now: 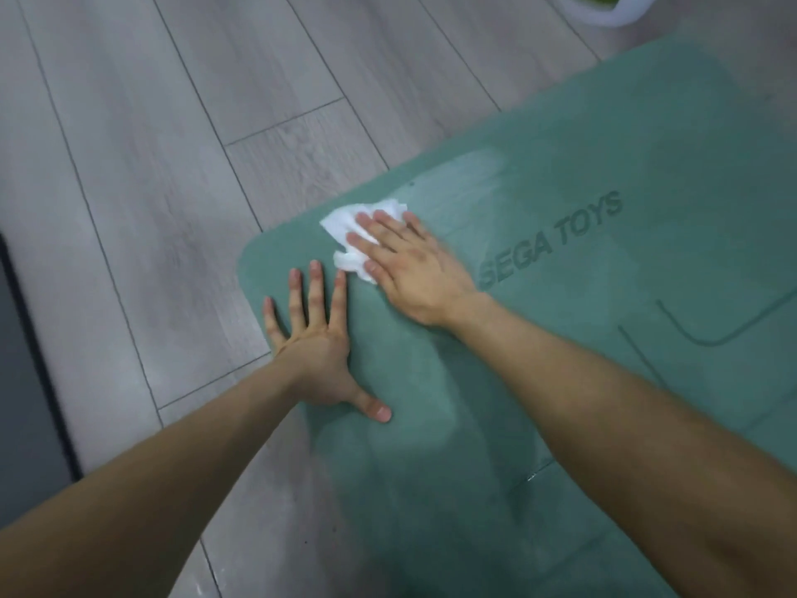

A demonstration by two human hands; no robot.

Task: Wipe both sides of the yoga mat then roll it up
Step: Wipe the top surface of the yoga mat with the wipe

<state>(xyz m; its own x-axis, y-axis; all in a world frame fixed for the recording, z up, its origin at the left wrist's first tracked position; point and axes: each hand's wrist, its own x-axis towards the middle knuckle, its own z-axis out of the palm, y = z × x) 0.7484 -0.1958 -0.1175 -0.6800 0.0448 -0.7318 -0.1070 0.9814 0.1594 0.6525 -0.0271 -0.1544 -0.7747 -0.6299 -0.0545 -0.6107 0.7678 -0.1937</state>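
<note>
the green yoga mat point(604, 295) lies flat on the grey plank floor point(172, 166), its rounded corner by both hands. the left hand point(315, 347) has its grip apart, fingers spread, palm pinning the mat near its edge. the right hand point(409, 269) also has its grip apart, straight fingers pressing a crumpled white tissue point(345, 226) onto the mat. the mat looks soft, floppy, probably light and tacky; to flip or roll it, take the edge near this corner.

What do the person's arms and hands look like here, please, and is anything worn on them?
The left hand and right hand wear no gloves, rings, watch or bracelet. No sleeves show along either arm, and the fingernails look short.
</note>
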